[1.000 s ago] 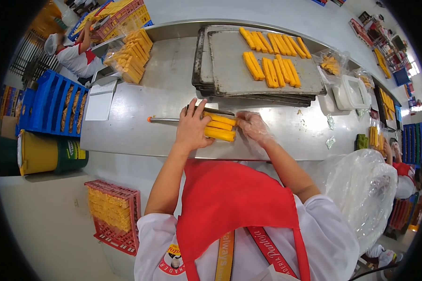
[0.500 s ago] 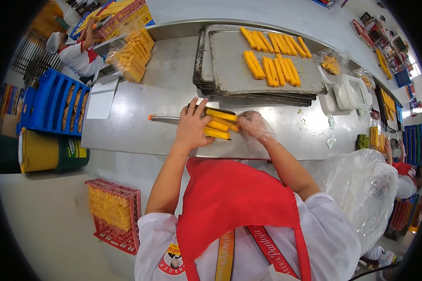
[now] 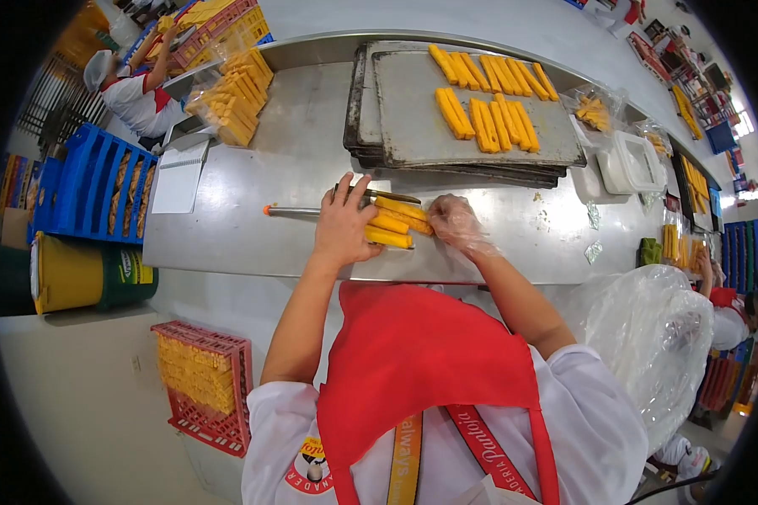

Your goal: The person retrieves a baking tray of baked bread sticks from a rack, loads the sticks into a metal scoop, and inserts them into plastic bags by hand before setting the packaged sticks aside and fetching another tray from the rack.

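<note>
Several yellow bread sticks [image 3: 389, 223] lie side by side in a dark-edged metal holder [image 3: 396, 196] near the table's front edge. My bare left hand [image 3: 344, 225] is wrapped over the holder and the left ends of the sticks, hiding part of both. At the sticks' right ends is my right hand [image 3: 456, 224], in a clear plastic glove. Its fingers are curled closed on the end of a browner stick; the fingertips are partly hidden. A metal rod with an orange tip [image 3: 288, 210] sticks out to the left from beneath my left hand.
Beyond my hands, stacked baking trays [image 3: 480, 164] carry two rows of yellow sticks. Bagged sticks [image 3: 234, 101] and a notebook [image 3: 179, 178] are at left. A white tub [image 3: 630, 164] stands at right, above a large plastic bag [image 3: 648, 345]. Co-workers are at both sides.
My right hand's fingers have curled in more at the sticks' ends. My left hand stays in place on the holder. At far right, a co-worker's hand has shifted beside bagged sticks.
</note>
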### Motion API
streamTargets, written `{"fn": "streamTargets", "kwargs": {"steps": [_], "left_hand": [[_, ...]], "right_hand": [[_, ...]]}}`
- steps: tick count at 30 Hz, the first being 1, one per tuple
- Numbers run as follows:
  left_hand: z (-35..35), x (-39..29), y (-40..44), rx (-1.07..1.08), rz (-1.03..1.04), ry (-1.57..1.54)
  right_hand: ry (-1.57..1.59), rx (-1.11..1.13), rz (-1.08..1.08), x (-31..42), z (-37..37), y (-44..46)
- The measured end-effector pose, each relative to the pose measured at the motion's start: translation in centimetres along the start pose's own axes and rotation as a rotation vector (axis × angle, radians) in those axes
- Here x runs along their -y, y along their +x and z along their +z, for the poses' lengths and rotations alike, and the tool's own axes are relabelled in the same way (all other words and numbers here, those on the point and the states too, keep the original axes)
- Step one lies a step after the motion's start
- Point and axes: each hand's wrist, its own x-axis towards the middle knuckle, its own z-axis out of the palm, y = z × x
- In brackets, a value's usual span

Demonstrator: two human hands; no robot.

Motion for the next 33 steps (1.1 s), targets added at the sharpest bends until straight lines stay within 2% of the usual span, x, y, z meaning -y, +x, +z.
{"fn": "streamTargets", "kwargs": {"steps": [4, 6, 7, 9, 10, 12, 13, 15, 22, 25, 27, 31, 33], "left_hand": [[-0.1, -0.1, -0.1, -0.023, -0.002, -0.013], [-0.2, -0.2, -0.1, -0.007, -0.011, 0.009], [-0.1, -0.2, -0.1, -0.008, -0.012, 0.008], [0.1, -0.2, 0.0, -0.059, -0.03, -0.03], [0.2, -0.2, 0.0, -0.058, -0.027, -0.032], [0.4, -0.2, 0.0, -0.092, -0.039, -0.03], [0.5, -0.2, -0.1, -0.09, -0.038, -0.029], [0.6, -0.3, -0.2, -0.141, -0.063, -0.066], [1.3, -0.9, -0.2, -0.195, -0.109, -0.153], [1.3, -0.6, -0.4, -0.217, -0.089, -0.279], [1.3, -0.4, -0.5, -0.225, -0.077, -0.361], [1.4, -0.2, -0.5, -0.192, -0.056, -0.341], [1.4, -0.2, -0.5, -0.173, -0.059, -0.326]], "right_hand": [[-0.068, -0.024, -0.053, -1.3, -0.6, -0.5], [0.044, -0.083, 0.195, -1.8, -0.2, -0.6], [0.042, -0.082, 0.194, -2.0, 0.6, -0.5], [0.6, 0.057, 0.252, -1.2, 2.6, -0.3], [0.601, 0.054, 0.254, -0.8, 2.9, -0.2], [0.938, 0.09, 0.208, 0.2, 2.7, 0.0], [0.94, 0.09, 0.208, 0.8, 1.9, -0.1], [0.196, 0.107, 0.331, 1.5, 0.3, -0.3], [0.39, 0.169, 0.065, 1.5, 1.3, -1.9], [0.352, 0.165, 0.042, 1.7, 0.7, -1.5], [0.238, 0.208, -0.086, 2.4, -0.1, -1.7], [0.105, 0.257, -0.073, 5.0, -1.8, -0.5], [0.022, 0.198, -0.117, 5.7, -1.8, 0.2]]}}
